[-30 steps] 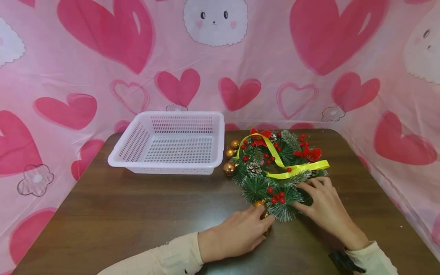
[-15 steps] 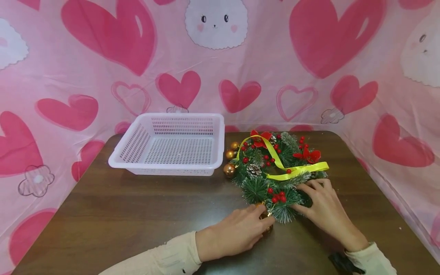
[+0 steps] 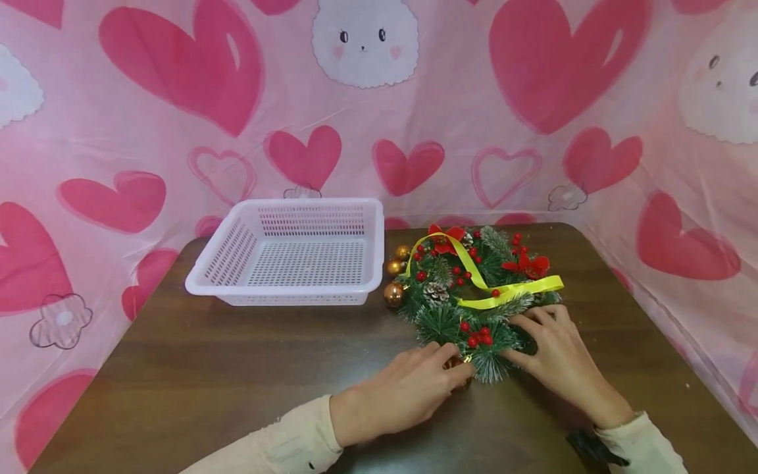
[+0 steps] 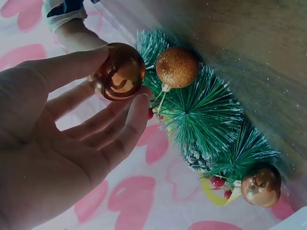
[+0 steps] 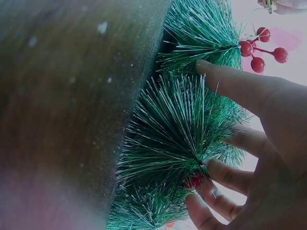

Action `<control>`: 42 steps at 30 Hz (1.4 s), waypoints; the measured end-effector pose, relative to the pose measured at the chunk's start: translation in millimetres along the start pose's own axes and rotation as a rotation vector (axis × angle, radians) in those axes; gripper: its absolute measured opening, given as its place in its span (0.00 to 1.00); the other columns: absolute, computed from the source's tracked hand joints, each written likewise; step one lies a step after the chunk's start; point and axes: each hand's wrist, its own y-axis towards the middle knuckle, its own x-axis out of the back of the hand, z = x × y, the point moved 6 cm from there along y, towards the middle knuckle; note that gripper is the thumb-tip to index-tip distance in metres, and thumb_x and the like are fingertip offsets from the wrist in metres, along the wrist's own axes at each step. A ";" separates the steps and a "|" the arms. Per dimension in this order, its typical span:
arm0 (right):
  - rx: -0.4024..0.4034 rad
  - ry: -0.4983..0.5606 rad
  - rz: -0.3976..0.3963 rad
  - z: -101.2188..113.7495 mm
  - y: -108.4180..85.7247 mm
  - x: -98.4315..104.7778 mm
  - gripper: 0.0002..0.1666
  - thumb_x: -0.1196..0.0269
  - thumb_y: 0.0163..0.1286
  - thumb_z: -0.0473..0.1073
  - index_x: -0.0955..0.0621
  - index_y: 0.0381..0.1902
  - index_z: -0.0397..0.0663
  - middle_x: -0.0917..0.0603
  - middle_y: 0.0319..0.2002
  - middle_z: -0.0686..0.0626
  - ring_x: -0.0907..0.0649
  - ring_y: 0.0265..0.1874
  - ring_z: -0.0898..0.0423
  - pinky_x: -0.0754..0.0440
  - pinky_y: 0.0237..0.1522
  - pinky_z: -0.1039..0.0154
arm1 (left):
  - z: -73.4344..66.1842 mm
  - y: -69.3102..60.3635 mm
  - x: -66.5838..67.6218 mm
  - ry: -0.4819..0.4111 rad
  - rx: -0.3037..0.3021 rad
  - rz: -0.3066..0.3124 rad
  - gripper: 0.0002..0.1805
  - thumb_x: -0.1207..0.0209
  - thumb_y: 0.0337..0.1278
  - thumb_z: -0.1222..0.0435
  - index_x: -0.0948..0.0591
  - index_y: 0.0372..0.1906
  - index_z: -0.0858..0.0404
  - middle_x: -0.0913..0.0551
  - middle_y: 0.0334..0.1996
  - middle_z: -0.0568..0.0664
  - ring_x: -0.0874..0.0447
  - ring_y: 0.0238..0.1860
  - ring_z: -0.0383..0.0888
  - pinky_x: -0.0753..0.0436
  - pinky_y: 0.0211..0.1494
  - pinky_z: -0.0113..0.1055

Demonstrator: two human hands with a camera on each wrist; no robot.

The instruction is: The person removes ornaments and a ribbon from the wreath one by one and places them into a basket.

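A green Christmas wreath (image 3: 435, 322) lies on the table, with red berries (image 3: 481, 337), red flowers, a pine cone (image 3: 436, 291) and a yellow ribbon (image 3: 503, 293). At its near edge my left hand (image 3: 403, 392) pinches a shiny copper bauble (image 4: 119, 72) between thumb and fingers. Beside that bauble, a glittery one (image 4: 177, 67) hangs against the needles in the left wrist view. My right hand (image 3: 556, 359) grips the wreath's near right side, thumb and curled fingers among the needles (image 5: 177, 129). Several gold and copper baubles (image 3: 393, 294) sit at the wreath's left edge.
A white perforated plastic basket (image 3: 290, 289) stands left of the wreath. The brown wooden table (image 3: 249, 368) ends at a pink heart-patterned cloth (image 3: 408, 99) behind. Something black (image 3: 595, 449) lies by the right cuff.
My left hand has shifted slightly up and its fingers have moved around the bauble, which now sits closer to the wreath. My right hand stays in place.
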 end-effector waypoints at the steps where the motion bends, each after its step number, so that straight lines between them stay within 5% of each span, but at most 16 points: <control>1: 0.002 0.001 -0.002 -0.2 1.0 0.2 0.32 0.17 0.39 0.52 0.14 0.42 0.46 0.18 0.39 0.43 0.29 0.43 0.41 0.29 0.33 0.44 | 0.8 0.1 0.7 0.001 0.001 -0.005 0.14 0.35 0.62 0.62 0.21 0.51 0.50 0.24 0.44 0.44 0.25 0.36 0.40 0.21 0.32 0.29; 17: 0.034 0.042 -0.028 -0.3 11.1 2.0 0.32 0.18 0.39 0.51 0.14 0.42 0.43 0.19 0.38 0.42 0.30 0.44 0.40 0.29 0.36 0.44 | 10.9 4.9 7.6 0.001 -0.008 -0.022 0.18 0.35 0.62 0.59 0.21 0.56 0.51 0.24 0.48 0.45 0.23 0.40 0.40 0.19 0.37 0.29; 34: 0.036 0.029 -0.030 -0.1 0.4 1.7 0.31 0.18 0.39 0.51 0.14 0.42 0.44 0.18 0.38 0.42 0.29 0.42 0.41 0.29 0.35 0.44 | 12.8 4.4 13.4 -0.012 0.002 -0.071 0.26 0.34 0.61 0.58 0.24 0.63 0.53 0.25 0.54 0.48 0.22 0.47 0.41 0.17 0.45 0.31; 42: 0.040 0.033 -0.034 0.7 -1.8 0.0 0.32 0.18 0.39 0.52 0.14 0.42 0.44 0.18 0.38 0.43 0.29 0.42 0.41 0.29 0.35 0.44 | 20.4 2.3 21.4 -0.055 0.036 -0.078 0.28 0.34 0.62 0.58 0.26 0.66 0.54 0.24 0.55 0.49 0.20 0.46 0.40 0.17 0.41 0.29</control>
